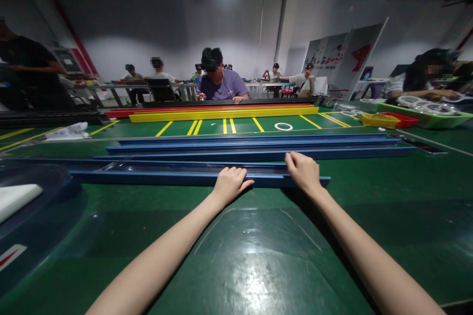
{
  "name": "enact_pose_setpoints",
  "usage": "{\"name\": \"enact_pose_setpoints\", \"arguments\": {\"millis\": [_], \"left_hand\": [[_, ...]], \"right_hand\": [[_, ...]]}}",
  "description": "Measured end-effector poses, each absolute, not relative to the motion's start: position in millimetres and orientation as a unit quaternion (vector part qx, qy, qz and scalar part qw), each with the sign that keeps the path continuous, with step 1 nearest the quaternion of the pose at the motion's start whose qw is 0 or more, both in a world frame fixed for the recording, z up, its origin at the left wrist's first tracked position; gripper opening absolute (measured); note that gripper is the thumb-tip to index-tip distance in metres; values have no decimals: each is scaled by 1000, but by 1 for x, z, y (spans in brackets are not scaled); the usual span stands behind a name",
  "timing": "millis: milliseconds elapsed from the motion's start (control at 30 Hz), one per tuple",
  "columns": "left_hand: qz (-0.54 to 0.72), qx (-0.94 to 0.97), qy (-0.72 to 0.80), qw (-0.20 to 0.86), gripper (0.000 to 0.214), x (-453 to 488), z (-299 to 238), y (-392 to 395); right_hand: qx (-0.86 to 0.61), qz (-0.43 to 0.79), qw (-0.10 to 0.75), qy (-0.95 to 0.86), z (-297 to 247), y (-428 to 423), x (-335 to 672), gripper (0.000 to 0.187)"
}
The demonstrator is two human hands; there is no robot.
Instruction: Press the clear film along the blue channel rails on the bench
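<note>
A long blue channel-shaped strip (155,178) lies across the green table in front of me, with its trough facing up. My left hand (230,184) rests on its near wall, fingers curled over the edge and thumb stretched to the right. Close to the strip's right end, my right hand (305,171) is closed, knuckles up, above the trough. Its fingertips are turned away, so whatever it pinches is hidden. Behind this strip lie more blue strips (258,156), roughly parallel. Something clear and shiny (109,166) sits in the left part of the near trough.
Yellow (221,114) and red strips lie farther back, before a person in a purple shirt (231,83). A white ring (283,127) lies on the table (244,275). At right are a green tray (439,117) and a yellow tray (379,120). A clear roll (40,216) fills the left.
</note>
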State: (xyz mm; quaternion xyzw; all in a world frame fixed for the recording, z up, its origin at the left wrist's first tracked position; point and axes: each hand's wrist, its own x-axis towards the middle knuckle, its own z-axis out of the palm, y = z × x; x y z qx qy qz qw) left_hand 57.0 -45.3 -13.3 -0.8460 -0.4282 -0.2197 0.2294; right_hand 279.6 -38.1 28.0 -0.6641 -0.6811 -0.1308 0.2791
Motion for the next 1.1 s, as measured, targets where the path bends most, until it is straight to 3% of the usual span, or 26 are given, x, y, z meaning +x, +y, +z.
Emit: {"name": "enact_pose_setpoints", "arguments": {"millis": [167,333,1100], "left_hand": [[-225,-844,-427,231,34,57,-13,-46],[-229,-842,-429,234,35,58,-14,-46],[-252,-841,-413,244,35,57,-11,-47]], "right_hand": [[-580,-154,237,-764,18,-39,226,42],[-589,-175,218,-758,12,-35,210,46],[-470,-254,232,-813,-2,-24,226,51]]}}
